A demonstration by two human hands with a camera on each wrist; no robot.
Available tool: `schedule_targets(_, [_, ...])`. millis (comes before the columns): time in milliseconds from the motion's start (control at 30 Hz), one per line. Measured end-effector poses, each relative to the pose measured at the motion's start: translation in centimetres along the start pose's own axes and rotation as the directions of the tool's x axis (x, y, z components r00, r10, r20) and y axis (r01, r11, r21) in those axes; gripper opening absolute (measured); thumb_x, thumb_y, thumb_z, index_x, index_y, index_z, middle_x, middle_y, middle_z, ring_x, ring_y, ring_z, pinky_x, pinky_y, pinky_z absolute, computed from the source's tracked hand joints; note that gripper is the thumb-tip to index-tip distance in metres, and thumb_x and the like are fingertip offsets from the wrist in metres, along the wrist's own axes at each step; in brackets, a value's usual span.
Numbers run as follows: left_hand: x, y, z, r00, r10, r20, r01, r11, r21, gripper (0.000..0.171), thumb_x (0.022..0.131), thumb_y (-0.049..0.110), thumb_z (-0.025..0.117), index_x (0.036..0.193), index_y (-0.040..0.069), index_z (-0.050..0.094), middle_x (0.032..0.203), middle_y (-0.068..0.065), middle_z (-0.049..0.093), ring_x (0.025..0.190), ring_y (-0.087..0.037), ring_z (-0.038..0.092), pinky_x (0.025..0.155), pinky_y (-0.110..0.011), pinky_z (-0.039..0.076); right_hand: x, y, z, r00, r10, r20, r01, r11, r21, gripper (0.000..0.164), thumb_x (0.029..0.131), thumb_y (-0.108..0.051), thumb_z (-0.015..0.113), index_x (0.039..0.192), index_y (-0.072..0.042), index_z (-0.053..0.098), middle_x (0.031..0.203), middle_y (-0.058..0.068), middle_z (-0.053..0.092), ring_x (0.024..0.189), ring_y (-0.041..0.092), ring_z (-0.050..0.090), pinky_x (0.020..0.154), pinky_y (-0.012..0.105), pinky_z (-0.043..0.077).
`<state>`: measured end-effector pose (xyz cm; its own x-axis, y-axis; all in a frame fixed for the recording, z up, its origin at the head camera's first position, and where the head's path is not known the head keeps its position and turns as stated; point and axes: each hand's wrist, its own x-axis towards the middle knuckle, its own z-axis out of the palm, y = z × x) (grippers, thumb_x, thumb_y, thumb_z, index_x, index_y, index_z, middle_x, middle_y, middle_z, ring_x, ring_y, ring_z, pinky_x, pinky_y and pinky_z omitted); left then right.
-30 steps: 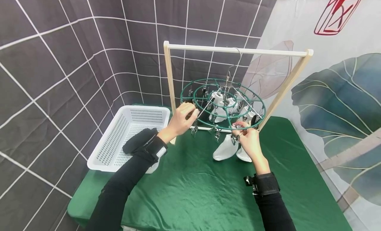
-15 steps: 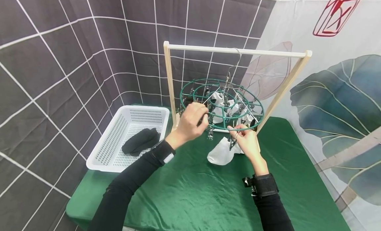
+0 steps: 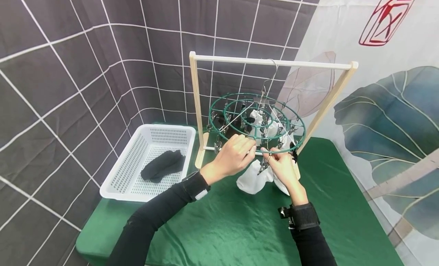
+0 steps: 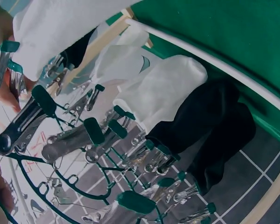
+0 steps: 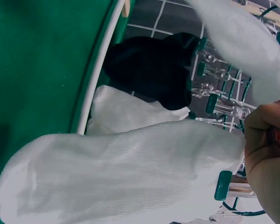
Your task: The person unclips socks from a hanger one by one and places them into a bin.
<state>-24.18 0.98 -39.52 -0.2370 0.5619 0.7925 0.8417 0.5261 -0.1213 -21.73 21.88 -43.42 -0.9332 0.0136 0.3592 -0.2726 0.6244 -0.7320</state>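
A round green drying hanger with metal clips hangs from a wooden rack. My left hand, fingers curled, grips its front rim. Just to the right, my right hand pinches a metal clip at the rim; what lies inside the fingers is partly hidden. White socks dangle beneath the right hand, and a loose clip hangs in front of them. The right wrist view has a large white sock clipped near the right hand. Black socks hang beside another white sock.
At the left stands a white perforated basket with a dark sock-like bundle in it. The rack's top bar and side posts frame the hanger. A green cloth covers the table.
My left hand has moved right along the hanger's front, close to my right hand. The black sock has shifted right, and the loose clip and white sock under the right hand slightly left.
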Motion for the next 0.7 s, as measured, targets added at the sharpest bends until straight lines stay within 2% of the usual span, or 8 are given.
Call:
schedule_targets(133, [-0.2,-0.1,-0.1,1.000,-0.010,0.004,0.010,1.000,0.014,0.021,0.101,0.014,0.048,0.086,0.011,0.064,0.078,0.000,0.062,0.074,-0.016,0.054,0.070,-0.028,0.041,0.0,0.1,0.3,1.000,-0.018,-0.001,0.018,0.999,0.038,0.044,0.100,-0.029,0.062,0.064,-0.011,0.047,0.053,-0.009,0.032,0.049,0.008,0.031,0.048,0.026,0.028])
schedule_targets(300, [-0.7,-0.4,-0.1,1.000,0.001,-0.008,-0.001,1.000,0.026,0.019,0.099,0.015,0.053,0.082,0.012,0.062,0.077,0.001,0.060,0.073,-0.016,0.053,0.069,-0.027,0.041,0.1,0.0,0.4,0.999,-0.037,0.010,0.036,0.994,0.102,0.043,0.100,-0.020,0.062,0.062,-0.008,0.047,0.053,-0.009,0.028,0.045,0.001,0.026,0.046,0.023,0.025])
schedule_targets(467, [-1.2,-0.8,0.2,1.000,-0.006,-0.019,0.007,0.999,0.047,0.022,0.097,0.014,0.054,0.076,0.012,0.059,0.071,0.001,0.055,0.069,-0.016,0.050,0.067,-0.028,0.040,-0.1,-0.4,0.5,0.999,-0.026,0.034,0.020,0.987,0.161,0.041,0.099,-0.016,0.062,0.062,-0.006,0.048,0.054,-0.008,0.032,0.046,0.001,0.029,0.048,0.023,0.027])
schedule_targets(600, [-1.4,-1.6,0.3,0.999,-0.021,-0.035,0.023,0.999,0.045,0.026,0.097,0.012,0.054,0.071,0.012,0.054,0.066,0.000,0.049,0.066,-0.017,0.047,0.066,-0.029,0.038,-0.1,-0.6,0.9,0.999,-0.032,-0.007,0.033,0.983,0.180,0.040,0.098,-0.014,0.066,0.062,-0.006,0.051,0.054,-0.009,0.036,0.048,0.004,0.033,0.049,0.023,0.029])
schedule_targets(700, [-1.4,-2.2,0.3,0.997,-0.035,-0.064,0.038,0.998,0.043,0.026,0.097,0.012,0.054,0.070,0.012,0.053,0.066,0.000,0.049,0.066,-0.018,0.047,0.066,-0.029,0.038,0.0,-0.7,1.2,0.998,-0.051,-0.047,0.057,0.987,0.147,0.041,0.097,-0.013,0.067,0.060,-0.008,0.049,0.053,-0.010,0.033,0.048,0.004,0.032,0.048,0.024,0.027])
